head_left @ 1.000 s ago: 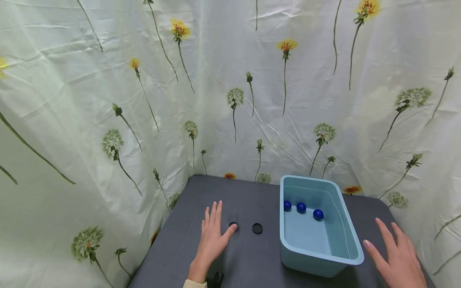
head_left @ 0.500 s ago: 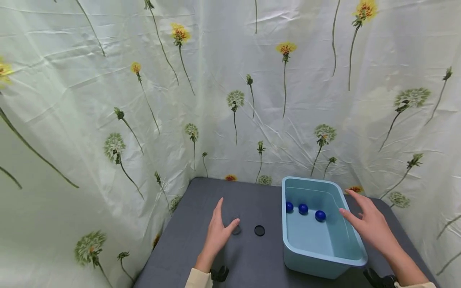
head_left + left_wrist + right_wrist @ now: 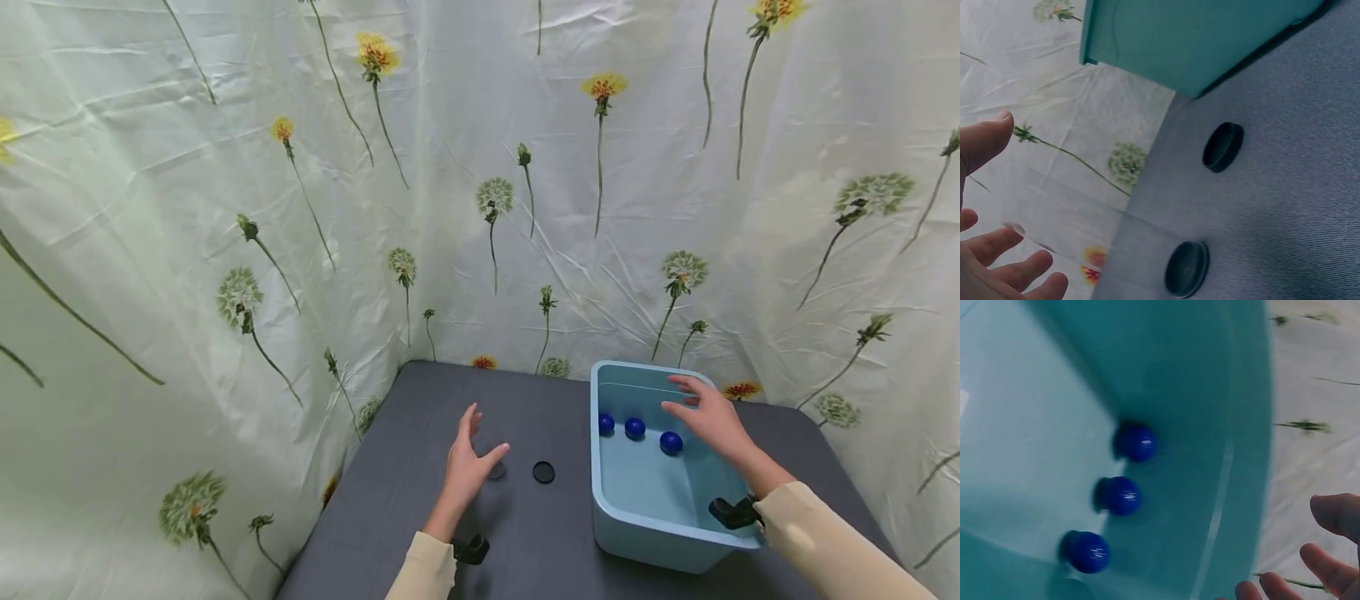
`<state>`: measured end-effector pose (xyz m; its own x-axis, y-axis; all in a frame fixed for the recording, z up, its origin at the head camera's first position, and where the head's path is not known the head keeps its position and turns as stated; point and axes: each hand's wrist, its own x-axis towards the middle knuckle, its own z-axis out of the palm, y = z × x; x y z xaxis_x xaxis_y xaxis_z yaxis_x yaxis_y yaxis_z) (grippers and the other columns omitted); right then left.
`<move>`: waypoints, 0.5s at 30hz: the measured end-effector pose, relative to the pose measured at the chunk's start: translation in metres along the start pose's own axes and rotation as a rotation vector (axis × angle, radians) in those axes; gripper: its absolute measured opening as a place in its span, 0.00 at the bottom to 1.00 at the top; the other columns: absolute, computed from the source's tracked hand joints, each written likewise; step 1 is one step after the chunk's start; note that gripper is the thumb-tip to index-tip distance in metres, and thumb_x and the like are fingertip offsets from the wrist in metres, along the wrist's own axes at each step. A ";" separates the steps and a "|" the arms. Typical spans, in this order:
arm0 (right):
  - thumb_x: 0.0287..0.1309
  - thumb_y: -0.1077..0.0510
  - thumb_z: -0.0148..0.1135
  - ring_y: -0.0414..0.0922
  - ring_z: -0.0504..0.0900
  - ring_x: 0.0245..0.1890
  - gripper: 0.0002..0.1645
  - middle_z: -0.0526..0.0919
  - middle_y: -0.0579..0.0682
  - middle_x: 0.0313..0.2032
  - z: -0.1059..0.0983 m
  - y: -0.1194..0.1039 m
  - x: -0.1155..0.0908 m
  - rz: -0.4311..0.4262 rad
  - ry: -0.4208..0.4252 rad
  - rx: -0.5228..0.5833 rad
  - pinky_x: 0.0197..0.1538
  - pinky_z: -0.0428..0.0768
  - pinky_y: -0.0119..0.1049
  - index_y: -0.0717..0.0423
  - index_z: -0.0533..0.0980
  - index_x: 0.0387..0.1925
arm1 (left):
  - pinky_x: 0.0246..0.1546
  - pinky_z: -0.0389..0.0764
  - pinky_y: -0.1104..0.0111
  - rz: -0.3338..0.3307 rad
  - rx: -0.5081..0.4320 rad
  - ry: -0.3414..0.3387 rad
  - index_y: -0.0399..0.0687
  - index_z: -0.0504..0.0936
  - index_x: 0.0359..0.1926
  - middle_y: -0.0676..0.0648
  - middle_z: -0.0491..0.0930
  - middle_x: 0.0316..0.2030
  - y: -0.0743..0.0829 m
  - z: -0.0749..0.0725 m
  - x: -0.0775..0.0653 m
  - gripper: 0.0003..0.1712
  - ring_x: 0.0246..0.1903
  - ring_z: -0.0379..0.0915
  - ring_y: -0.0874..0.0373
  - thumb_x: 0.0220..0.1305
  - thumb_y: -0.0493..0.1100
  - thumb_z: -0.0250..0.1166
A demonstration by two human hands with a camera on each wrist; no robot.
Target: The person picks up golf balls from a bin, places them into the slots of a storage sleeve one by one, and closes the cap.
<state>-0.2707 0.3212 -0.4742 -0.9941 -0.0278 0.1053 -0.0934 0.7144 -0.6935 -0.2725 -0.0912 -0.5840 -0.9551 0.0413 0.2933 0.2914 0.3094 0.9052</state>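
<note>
My left hand (image 3: 467, 467) is held over the table with thumb and fingers spread, beside a clear tube-like container (image 3: 1100, 215) with a dark round base (image 3: 1186, 269). The container is see-through and faint; whether the fingertips touch it, I cannot tell. To its right a shallow black round lid (image 3: 543, 472) lies on the table. Over the far right part of a light blue bin (image 3: 667, 540) hovers my right hand (image 3: 708, 414), fingers loosely bent and holding nothing. Inside, several blue balls appear: one ball (image 3: 606, 424) by the left wall, another ball (image 3: 634, 428), and a ball (image 3: 671, 442) nearest that hand.
The dark grey table (image 3: 420, 417) carries the bin at its right side. A white curtain with printed dandelions (image 3: 495, 200) hangs behind and left of it. The bin's walls stand tall around the balls.
My right hand has come from the right of the bin, up and left over its inside. My left hand has turned and shifted slightly right. Balls, bin and lid stay in place.
</note>
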 end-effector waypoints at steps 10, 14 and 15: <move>0.63 0.56 0.64 0.71 0.74 0.56 0.33 0.71 0.78 0.59 0.044 0.013 0.025 0.130 -0.038 -0.101 0.54 0.73 0.64 0.72 0.69 0.63 | 0.65 0.65 0.46 -0.039 -0.074 -0.029 0.62 0.52 0.79 0.43 0.66 0.71 -0.020 0.008 -0.006 0.53 0.68 0.64 0.41 0.60 0.45 0.75; 0.60 0.58 0.65 0.69 0.75 0.53 0.34 0.71 0.78 0.58 0.053 0.021 0.032 0.209 -0.065 -0.145 0.53 0.74 0.62 0.76 0.68 0.61 | 0.66 0.65 0.48 -0.053 -0.107 -0.024 0.61 0.55 0.78 0.42 0.70 0.68 -0.027 0.012 -0.005 0.50 0.67 0.66 0.45 0.62 0.41 0.74; 0.59 0.58 0.65 0.69 0.76 0.52 0.34 0.71 0.78 0.58 0.055 0.023 0.033 0.220 -0.075 -0.164 0.53 0.74 0.61 0.77 0.68 0.61 | 0.66 0.64 0.48 -0.054 -0.124 -0.022 0.59 0.57 0.77 0.41 0.71 0.67 -0.029 0.013 -0.005 0.48 0.67 0.67 0.45 0.62 0.39 0.73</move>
<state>-0.3083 0.2983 -0.5262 -0.9914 0.0928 -0.0926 0.1292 0.8125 -0.5685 -0.2773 -0.0881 -0.6160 -0.9701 0.0488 0.2378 0.2427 0.1925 0.9508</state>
